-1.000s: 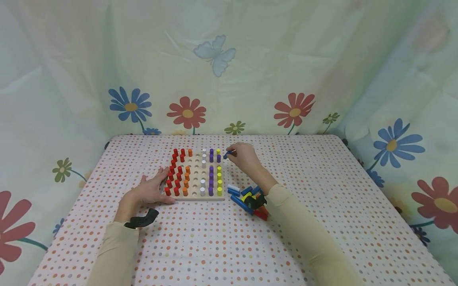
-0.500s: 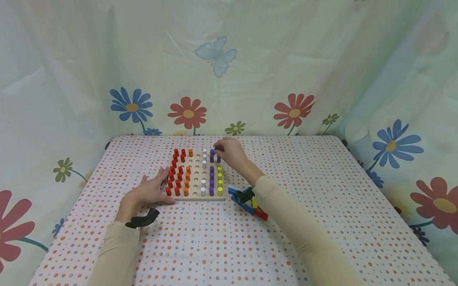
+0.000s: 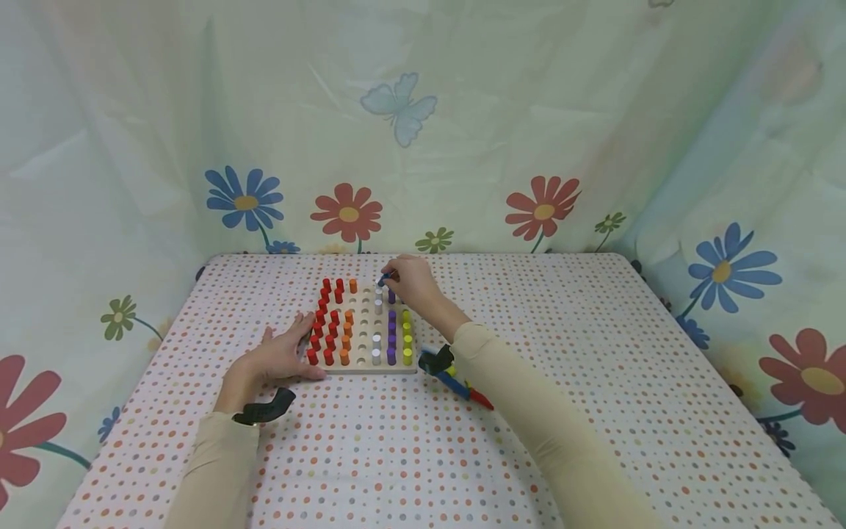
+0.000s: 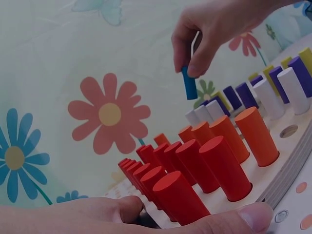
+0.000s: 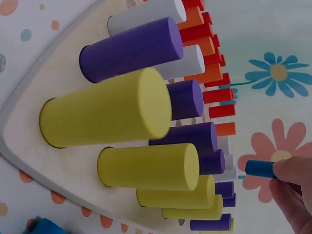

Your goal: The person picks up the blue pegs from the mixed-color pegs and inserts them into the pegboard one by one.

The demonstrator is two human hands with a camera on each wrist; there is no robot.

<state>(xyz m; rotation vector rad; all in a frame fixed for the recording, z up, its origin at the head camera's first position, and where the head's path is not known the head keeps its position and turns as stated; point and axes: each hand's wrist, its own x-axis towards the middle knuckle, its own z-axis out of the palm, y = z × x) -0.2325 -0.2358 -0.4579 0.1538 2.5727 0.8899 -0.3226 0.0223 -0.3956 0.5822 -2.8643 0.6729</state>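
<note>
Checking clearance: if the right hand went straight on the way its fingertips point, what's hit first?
Probably a white peg at the far end of the pegboard, met by the blue peg that the right hand pinches. Depth is unclear; it could pass beside.

Head view: we get flat, soft light, faint shadows, mild sheen on curtain (image 3: 59, 147) creases near ten o'clock. Wrist views: we find both dimmer, greyer; board (image 4: 292, 153) edge bows toward four o'clock; loose blue piece (image 5: 46, 226) blurry between seven and eight.
</note>
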